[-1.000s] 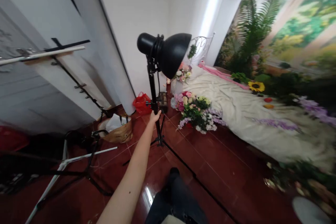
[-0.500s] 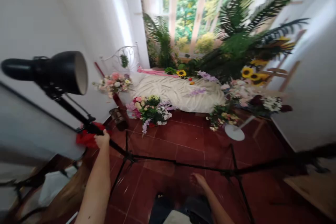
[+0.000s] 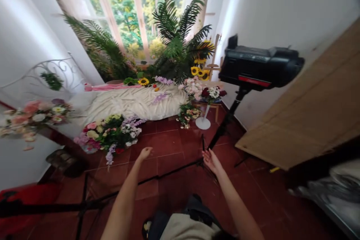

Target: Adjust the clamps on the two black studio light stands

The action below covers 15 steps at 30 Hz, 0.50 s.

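Note:
To the right, a black studio light (image 3: 258,65) with a red stripe is mounted on a slanting stand pole (image 3: 225,123). My right hand (image 3: 211,162) is palm up at the lower part of this pole, fingers apart; whether they touch it I cannot tell. My left hand (image 3: 145,153) hangs over the tiled floor, its fingers loosely curled with nothing seen in them. Closest to it is a mixed flower bouquet (image 3: 109,133) by the bed. A thin black bar (image 3: 174,167) runs low between the right stand and a second stand (image 3: 84,206) at lower left.
A bed with a cream cover (image 3: 135,101) stands under the window. Palm fronds (image 3: 174,41), sunflowers (image 3: 197,71) and a white round-based stand (image 3: 203,123) are beyond. A brown panel (image 3: 292,116) leans on the right; a red bag-like thing (image 3: 33,195) lies lower left.
The view has swung right. My left hand has let go of the black lamp stand and moved away from it. My right hand has reached forward to the right-hand light's pole.

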{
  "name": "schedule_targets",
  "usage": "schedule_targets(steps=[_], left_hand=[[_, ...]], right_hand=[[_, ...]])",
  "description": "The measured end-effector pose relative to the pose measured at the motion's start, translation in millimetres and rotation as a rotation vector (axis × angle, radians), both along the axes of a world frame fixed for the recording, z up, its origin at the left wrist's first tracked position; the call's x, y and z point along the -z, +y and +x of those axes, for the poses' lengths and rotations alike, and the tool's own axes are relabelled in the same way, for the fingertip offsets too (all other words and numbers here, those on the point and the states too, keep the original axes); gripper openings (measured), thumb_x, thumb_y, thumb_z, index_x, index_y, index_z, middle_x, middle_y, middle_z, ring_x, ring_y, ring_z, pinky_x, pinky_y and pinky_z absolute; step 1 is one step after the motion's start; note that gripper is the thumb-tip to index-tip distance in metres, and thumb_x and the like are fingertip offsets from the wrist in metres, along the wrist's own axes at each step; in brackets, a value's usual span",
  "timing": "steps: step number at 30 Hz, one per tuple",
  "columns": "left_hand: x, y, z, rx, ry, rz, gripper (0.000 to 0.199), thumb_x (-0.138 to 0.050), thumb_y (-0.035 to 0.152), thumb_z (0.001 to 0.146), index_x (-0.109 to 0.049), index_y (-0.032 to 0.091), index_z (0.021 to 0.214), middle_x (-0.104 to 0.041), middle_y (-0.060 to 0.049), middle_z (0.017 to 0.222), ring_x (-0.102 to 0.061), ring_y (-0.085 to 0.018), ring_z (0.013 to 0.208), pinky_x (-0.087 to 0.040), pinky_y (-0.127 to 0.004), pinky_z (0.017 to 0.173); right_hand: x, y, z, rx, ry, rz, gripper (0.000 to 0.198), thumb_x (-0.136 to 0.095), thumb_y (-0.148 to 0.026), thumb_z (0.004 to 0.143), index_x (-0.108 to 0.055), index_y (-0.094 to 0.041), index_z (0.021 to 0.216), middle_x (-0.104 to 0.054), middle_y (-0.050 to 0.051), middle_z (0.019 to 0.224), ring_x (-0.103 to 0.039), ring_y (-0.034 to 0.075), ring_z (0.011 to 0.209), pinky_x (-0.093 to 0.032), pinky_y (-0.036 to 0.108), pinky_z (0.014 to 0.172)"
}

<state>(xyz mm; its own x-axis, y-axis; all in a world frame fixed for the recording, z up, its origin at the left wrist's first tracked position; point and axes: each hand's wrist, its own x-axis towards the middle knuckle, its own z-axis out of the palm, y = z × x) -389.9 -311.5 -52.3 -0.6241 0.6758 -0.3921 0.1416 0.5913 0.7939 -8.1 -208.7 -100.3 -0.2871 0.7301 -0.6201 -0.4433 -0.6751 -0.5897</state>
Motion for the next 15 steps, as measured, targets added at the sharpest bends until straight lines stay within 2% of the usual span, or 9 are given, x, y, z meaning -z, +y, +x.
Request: schedule_targets(steps=[2, 3, 5, 8, 10, 12, 15], left_hand=[[8.8, 68, 62, 0.326, -0.142, 0.087, 0.029, -0.068, 0.04, 0.067, -0.063, 0.012, 0.074, -0.068, -0.007, 0.067, -0.065, -0.018, 0.067, -0.051, -0.032, 0.073], [9.8, 99, 93, 0.447, -0.18, 0.153, 0.029, -0.07, 0.04, 0.066, -0.063, 0.012, 0.074, -0.068, -0.007, 0.07, -0.064, -0.017, 0.069, -0.051, -0.032, 0.075], [4.5, 157, 157, 0.591, -0.219, 0.311, 0.033, -0.075, 0.038, 0.062, -0.063, 0.013, 0.082, -0.069, -0.009, 0.079, -0.065, -0.018, 0.077, -0.05, -0.035, 0.081], [-16.7, 224, 248, 0.666, -0.233, 0.571, 0.056, -0.082, 0.031, 0.053, -0.059, 0.015, 0.1, -0.065, -0.013, 0.103, -0.061, -0.021, 0.099, -0.045, -0.037, 0.093], [-32.2, 254, 301, 0.689, -0.258, 0.704, 0.066, -0.083, 0.031, 0.052, -0.055, 0.015, 0.11, -0.061, -0.015, 0.113, -0.057, -0.022, 0.109, -0.042, -0.037, 0.098], [-43.1, 271, 343, 0.677, -0.3, 0.759, 0.063, -0.081, 0.034, 0.056, -0.056, 0.014, 0.11, -0.062, -0.014, 0.11, -0.059, -0.021, 0.105, -0.043, -0.036, 0.095], [-47.1, 283, 382, 0.547, -0.317, 0.73, 0.049, -0.075, 0.044, 0.062, -0.062, 0.012, 0.098, -0.067, -0.01, 0.092, -0.062, -0.017, 0.081, -0.049, -0.031, 0.079]], right_hand=[[-19, 29, 30, 0.051, 0.051, 0.052, 0.02, -0.05, -0.033, 0.088, -0.059, -0.021, 0.075, -0.07, 0.002, 0.081, -0.063, 0.01, 0.063, -0.05, 0.02, 0.059], [-29, 42, 42, 0.064, 0.069, 0.08, 0.021, -0.049, -0.033, 0.088, -0.059, -0.021, 0.075, -0.069, 0.002, 0.081, -0.063, 0.01, 0.063, -0.05, 0.02, 0.059], [-47, 64, 65, 0.079, 0.135, 0.129, 0.024, -0.045, -0.036, 0.09, -0.06, -0.021, 0.078, -0.069, 0.003, 0.082, -0.062, 0.011, 0.065, -0.05, 0.021, 0.06], [-70, 91, 92, 0.08, 0.302, 0.162, 0.032, -0.039, -0.04, 0.092, -0.063, -0.019, 0.087, -0.067, 0.005, 0.083, -0.061, 0.012, 0.067, -0.049, 0.021, 0.06], [-80, 105, 107, 0.041, 0.398, 0.161, 0.038, -0.036, -0.043, 0.092, -0.063, -0.017, 0.091, -0.065, 0.005, 0.08, -0.059, 0.011, 0.067, -0.049, 0.02, 0.059], [-84, 115, 119, -0.017, 0.472, 0.14, 0.039, -0.035, -0.044, 0.093, -0.062, -0.015, 0.091, -0.062, 0.004, 0.075, -0.057, 0.01, 0.065, -0.048, 0.017, 0.057], [-80, 123, 130, -0.083, 0.593, 0.089, 0.029, -0.04, -0.037, 0.093, -0.058, -0.017, 0.084, -0.056, 0.0, 0.066, -0.053, 0.006, 0.059, -0.045, 0.012, 0.052]])
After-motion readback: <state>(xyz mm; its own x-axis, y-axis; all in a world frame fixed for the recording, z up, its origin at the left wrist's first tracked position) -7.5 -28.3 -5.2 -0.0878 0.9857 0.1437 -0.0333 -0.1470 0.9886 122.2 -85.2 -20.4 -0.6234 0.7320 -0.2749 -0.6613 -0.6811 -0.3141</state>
